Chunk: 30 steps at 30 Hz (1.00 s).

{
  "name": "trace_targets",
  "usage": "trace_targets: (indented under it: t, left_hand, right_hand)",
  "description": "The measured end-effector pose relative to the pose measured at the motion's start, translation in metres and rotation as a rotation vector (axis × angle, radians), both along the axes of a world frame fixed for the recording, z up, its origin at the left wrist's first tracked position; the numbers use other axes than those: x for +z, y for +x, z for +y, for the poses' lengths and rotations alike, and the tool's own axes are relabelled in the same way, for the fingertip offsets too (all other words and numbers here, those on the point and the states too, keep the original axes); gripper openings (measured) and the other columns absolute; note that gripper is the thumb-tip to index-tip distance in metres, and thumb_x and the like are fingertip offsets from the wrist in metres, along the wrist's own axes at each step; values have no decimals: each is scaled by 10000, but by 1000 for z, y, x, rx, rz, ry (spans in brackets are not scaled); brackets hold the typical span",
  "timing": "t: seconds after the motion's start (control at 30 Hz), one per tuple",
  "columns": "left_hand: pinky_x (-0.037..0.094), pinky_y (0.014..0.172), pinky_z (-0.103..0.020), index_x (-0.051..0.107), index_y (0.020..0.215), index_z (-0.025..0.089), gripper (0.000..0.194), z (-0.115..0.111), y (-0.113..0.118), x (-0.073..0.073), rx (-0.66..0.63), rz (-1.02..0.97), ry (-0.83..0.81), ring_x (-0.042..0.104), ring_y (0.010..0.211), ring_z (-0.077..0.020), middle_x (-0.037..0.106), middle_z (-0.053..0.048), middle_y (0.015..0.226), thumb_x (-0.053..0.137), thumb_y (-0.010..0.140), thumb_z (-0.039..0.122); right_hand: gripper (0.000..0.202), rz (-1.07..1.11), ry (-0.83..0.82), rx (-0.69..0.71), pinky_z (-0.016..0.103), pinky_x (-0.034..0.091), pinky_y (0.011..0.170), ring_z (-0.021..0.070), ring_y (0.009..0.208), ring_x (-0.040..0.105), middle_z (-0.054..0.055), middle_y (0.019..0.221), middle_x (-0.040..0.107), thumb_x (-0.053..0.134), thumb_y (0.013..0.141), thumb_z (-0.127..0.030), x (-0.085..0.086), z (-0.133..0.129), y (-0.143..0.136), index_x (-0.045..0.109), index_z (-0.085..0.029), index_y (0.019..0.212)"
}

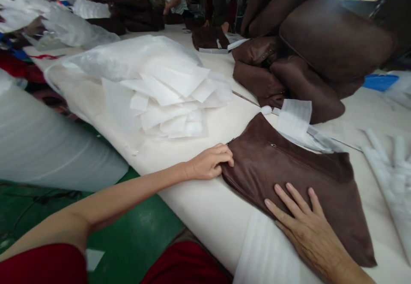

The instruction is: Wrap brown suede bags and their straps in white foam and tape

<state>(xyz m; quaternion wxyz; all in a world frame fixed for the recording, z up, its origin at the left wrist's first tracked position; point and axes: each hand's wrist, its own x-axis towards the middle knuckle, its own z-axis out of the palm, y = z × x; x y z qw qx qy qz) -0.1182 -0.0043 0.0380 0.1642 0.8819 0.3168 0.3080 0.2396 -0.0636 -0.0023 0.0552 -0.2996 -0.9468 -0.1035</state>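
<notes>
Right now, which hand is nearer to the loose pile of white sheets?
Left. The left hand, at one edge of the brown bag, is in front of the white sheets. The right hand is spread on the bag, farther away.

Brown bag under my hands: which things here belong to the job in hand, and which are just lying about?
In hand:
- brown bag
- left hand, gripping its edge
- right hand, spread on it

Seemingly just lying about:
- loose white sheets
- heaped brown items beyond
- blue item
- white foam-like sheet nearest me
</notes>
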Motion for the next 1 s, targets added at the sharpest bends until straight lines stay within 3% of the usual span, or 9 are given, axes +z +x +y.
trace_targets:
  t: [0.1, 0.17, 0.3, 0.43, 0.57, 0.67, 0.8, 0.87, 1.0]
  left_hand:
    - [505, 978, -363, 650, 1084, 184, 369, 4, 19, 40, -55, -46, -88, 608, 1100, -193, 671, -78, 1128, 474, 799, 27]
    - [416, 1096, -429, 601, 1249, 193, 379, 10, 41, 48, -108, -12, 8, 517, 1279, -225, 608, -98, 1325, 482, 900, 104]
    - [153, 1189, -603, 417, 1471, 251, 523, 19, 81, 10, -221, 313, 267, 280, 1462, -312, 402, -104, 1549, 499, 978, 405]
    - [107, 1180, -623, 377, 1496, 305, 578, 24, 90, -32, -178, 496, 298, 250, 1474, -328, 341, -86, 1585, 464, 969, 526]
    - [82, 1189, -604, 408, 1478, 336, 584, 23, 85, -31, -140, 503, 295, 274, 1464, -322, 372, -69, 1570, 470, 950, 576]
    - [63, 1188, -601, 376, 1493, 341, 605, 19, 86, -24, -151, 538, 303, 256, 1471, -320, 340, -70, 1587, 478, 947, 580]
    - [81, 1177, -623, 294, 1525, 337, 627, 16, 86, -24, -135, 610, 304, 205, 1486, -326, 267, -76, 1618, 504, 958, 504]
    - [102, 1166, -648, 273, 1531, 334, 673, 15, 85, -24, -135, 625, 302, 204, 1484, -339, 253, -83, 1621, 561, 937, 463]
    - [141, 1139, -703, 275, 1527, 337, 750, 11, 83, -17, -133, 617, 256, 227, 1474, -361, 287, -83, 1609, 655, 882, 392]
  right_hand:
    - [551, 30, -97, -53, 704, 175, 1116, 350, 1431, 336, 71, 1559, 394, 512, 957, -195, 12, -1, -9, 419, -380, 1467]
    - [518, 42, -139, -88, 691, 164, 1129, 329, 1442, 324, 58, 1566, 383, 522, 972, -244, 20, 1, -13, 424, -392, 1458]
    - [529, 45, -154, -148, 695, 101, 1143, 313, 1482, 230, 23, 1603, 311, 513, 986, -383, 23, 1, -14, 358, -392, 1491]
    - [591, 65, -101, -365, 644, 108, 1170, 322, 1489, 203, 14, 1613, 281, 466, 976, -522, 6, -27, 5, 328, -336, 1519]
    - [552, 82, 19, -662, 545, 161, 1190, 280, 1453, 315, 79, 1577, 354, 406, 1014, -358, -4, -77, 43, 306, -218, 1538]
    - [543, 140, 120, -725, 551, 189, 1178, 282, 1444, 342, 104, 1545, 408, 356, 1020, -299, 18, -89, 61, 279, -206, 1549]
    - [565, 350, 293, -678, 623, 199, 1149, 365, 1484, 219, 134, 1584, 328, 398, 1004, -317, 73, -46, 41, 290, -216, 1550]
    - [571, 429, 332, -599, 655, 164, 1147, 387, 1482, 208, 116, 1594, 313, 449, 987, -359, 86, -13, 16, 327, -251, 1535]
    - [546, 355, 243, -478, 735, 131, 1107, 410, 1437, 301, 136, 1539, 411, 525, 954, -430, 47, 40, -21, 443, -275, 1470]
